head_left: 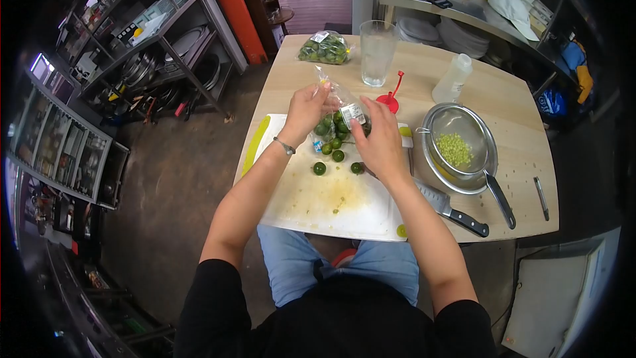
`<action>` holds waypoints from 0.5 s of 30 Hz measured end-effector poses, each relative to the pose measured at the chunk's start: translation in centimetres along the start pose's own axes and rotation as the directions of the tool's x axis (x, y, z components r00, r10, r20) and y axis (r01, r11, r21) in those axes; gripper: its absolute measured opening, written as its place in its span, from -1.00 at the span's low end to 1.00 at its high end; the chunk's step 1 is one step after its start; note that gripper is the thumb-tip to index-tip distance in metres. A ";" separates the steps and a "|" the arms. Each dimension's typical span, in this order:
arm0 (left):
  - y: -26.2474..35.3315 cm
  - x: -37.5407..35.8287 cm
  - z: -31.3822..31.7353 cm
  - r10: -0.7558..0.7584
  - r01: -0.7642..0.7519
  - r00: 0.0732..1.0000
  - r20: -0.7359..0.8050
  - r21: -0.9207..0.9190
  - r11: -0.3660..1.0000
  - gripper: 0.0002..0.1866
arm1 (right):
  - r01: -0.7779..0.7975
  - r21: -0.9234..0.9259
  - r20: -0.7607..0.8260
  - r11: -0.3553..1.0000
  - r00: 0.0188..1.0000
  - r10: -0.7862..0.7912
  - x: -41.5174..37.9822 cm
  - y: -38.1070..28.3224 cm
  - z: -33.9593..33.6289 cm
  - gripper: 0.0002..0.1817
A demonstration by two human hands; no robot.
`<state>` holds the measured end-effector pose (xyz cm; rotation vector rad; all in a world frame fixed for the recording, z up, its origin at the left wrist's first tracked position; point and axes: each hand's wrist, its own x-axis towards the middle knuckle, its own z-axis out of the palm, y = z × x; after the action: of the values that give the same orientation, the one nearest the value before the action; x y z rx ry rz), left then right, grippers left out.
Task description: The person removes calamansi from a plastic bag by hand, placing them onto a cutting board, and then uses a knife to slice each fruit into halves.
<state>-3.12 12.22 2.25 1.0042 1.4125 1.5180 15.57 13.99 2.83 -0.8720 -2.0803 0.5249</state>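
Observation:
My left hand (306, 114) pinches the upper edge of a clear plastic bag (342, 96) with a white label. My right hand (380, 138) grips the bag's other side, thumb and fingers around it near the label. Small green limes (322, 126) fill the lower part of the bag. Several loose limes (338, 156) lie just below its mouth on a white cutting board (298, 205), which is wet and stained yellowish. One lime (357, 168) rests close to my right wrist. The bag's underside is partly hidden by my hands.
Right of the board lies a knife (454, 212). Beside it a strainer (454, 139) with pale green bits sits over a metal bowl (487, 185). Behind are a second lime bag (324, 48), a tall glass (377, 53), a red nozzle cap (389, 100), a bottle (452, 79). A pen (541, 197) lies far right.

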 end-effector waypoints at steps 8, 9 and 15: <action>-0.5 -0.1 -0.5 0.159 -0.156 0.984 0.078 -0.043 0.987 -0.56 | -0.374 0.216 0.319 0.902 0.900 0.296 1.1 3.3 1.2 -0.30; -0.5 -0.1 -0.4 0.106 -0.097 0.989 0.101 -0.084 0.992 -0.58 | -0.400 0.241 0.368 0.884 0.881 0.298 1.1 3.3 1.1 -0.29; -0.1 -0.5 0.2 -0.031 0.022 0.998 0.047 0.177 0.984 -0.59 | -0.166 0.112 0.284 0.980 0.950 0.128 0.5 3.4 2.5 -0.27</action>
<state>-2.76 11.78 2.11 1.1167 1.5395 1.3575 14.70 16.51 -0.47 -0.9217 -2.2073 0.9018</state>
